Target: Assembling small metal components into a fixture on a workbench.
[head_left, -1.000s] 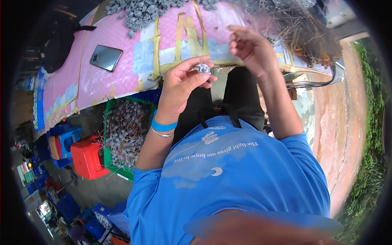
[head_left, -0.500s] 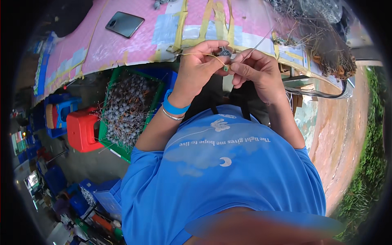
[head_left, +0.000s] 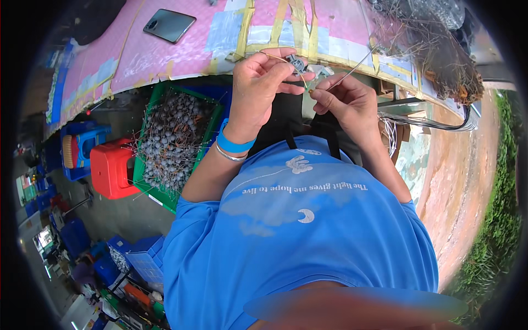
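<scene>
My left hand (head_left: 256, 93) is closed near the table's front edge, its fingertips around a small grey moulded part (head_left: 297, 62). A thin yellow strand (head_left: 303, 78) runs over those fingers and down toward my right fingertips, with a tiny green bit near its lower end. Beside it, my right hand (head_left: 350, 103) pinches a thin, dark wire stem (head_left: 352, 69) that slants up and away to the right. At the pinch sits a small amber-brown tip (head_left: 312, 94); whether the strand joins it I cannot tell.
A dark phone (head_left: 169, 26) lies on the pink, taped tabletop (head_left: 203, 60). Bundled thin stems (head_left: 454, 71) lie at the far right. Below left stands a green crate (head_left: 155, 201) full of grey balls on stems, beside a red stool (head_left: 110, 171). Bent wires (head_left: 434, 125) jut out at right.
My hands have drawn slightly apart, the left one moving a little left. The grey part has turned and shows a different side, and the yellow strand now slopes down between the hands.
</scene>
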`<state>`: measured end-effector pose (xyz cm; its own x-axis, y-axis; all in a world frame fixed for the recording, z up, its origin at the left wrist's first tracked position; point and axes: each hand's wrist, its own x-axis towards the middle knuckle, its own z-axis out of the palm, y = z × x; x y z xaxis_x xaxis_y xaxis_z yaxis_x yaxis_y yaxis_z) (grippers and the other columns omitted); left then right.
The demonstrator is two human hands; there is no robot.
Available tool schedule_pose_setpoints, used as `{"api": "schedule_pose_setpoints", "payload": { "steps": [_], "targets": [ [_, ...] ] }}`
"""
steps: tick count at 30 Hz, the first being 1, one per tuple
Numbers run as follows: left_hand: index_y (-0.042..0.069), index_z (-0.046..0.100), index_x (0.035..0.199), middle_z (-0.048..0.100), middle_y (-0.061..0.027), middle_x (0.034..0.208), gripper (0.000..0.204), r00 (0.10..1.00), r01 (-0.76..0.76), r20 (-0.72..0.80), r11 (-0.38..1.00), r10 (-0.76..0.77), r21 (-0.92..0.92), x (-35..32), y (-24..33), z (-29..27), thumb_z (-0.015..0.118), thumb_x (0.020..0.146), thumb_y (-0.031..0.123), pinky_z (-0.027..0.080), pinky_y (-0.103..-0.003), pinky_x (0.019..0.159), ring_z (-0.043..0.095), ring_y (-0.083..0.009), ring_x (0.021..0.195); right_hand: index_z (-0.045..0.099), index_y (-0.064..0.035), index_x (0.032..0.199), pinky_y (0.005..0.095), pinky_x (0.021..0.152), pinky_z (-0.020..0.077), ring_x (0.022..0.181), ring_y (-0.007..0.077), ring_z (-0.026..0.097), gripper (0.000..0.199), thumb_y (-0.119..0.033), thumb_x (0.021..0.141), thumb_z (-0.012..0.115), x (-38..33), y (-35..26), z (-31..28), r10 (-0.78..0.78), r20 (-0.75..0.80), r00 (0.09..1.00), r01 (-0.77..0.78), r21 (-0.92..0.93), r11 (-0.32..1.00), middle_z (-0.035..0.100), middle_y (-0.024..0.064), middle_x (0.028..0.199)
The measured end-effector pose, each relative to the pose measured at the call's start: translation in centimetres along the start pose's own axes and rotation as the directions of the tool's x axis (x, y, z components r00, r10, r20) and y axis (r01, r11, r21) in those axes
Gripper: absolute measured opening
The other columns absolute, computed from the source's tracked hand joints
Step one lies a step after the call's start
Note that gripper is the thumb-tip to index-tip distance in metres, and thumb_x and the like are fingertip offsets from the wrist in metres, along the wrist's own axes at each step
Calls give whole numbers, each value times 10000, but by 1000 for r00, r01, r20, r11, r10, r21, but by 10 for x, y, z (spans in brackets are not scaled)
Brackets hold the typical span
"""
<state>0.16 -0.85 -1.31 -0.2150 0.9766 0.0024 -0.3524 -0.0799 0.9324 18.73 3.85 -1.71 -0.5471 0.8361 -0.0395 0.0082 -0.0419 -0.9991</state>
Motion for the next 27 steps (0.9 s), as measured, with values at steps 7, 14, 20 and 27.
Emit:
{"api": "schedule_pose_setpoints", "payload": {
  "steps": [7, 14, 20, 27],
  "targets": [
    [-111, 618, 1078, 688, -164, 909, 223, 997, 65, 36, 995, -63, -70, -3, 1, 3, 539, 903, 3, 610, -293, 594, 722, -250, 744, 684, 13, 1009, 244, 676, 537, 775, 110, 659, 141, 15, 868, 675, 16, 8, -11, -411, 87, 907, 384, -567, 728, 699, 60, 882],
    [-120, 622, 1091, 678, -156, 863, 250, 969, 115, 217, 993, -121, 41, -8, -1, 12, 565, 886, 11, 601, -293, 579, 699, -213, 676, 661, 15, 1081, 331, 925, 503, 1032, 189, 637, 216, -146, 940, 639, 38, 2, -7, -131, 283, 950, 50, 277, 960, 629, 155, 1235],
    [-113, 632, 1083, 678, -157, 865, 245, 971, 123, 193, 989, -137, 85, -10, 4, 14, 586, 877, 11, 597, -290, 567, 711, -235, 685, 669, -7, 877, 408, 938, 486, 1051, 270, 648, 129, -119, 934, 635, 36, 10, -20, -308, 143, 941, 261, 274, 926, 699, 164, 1018],
    [-85, 637, 991, 674, -142, 841, 156, 950, 239, 208, 971, -232, -5, -4, 1, 16, 616, 871, 12, 593, -282, 540, 713, -240, 658, 653, -14, 854, 326, 859, 495, 902, 180, 659, 141, -117, 947, 631, 33, 12, -19, -154, 68, 986, 135, 230, 964, 707, 100, 896]
  ]
}}
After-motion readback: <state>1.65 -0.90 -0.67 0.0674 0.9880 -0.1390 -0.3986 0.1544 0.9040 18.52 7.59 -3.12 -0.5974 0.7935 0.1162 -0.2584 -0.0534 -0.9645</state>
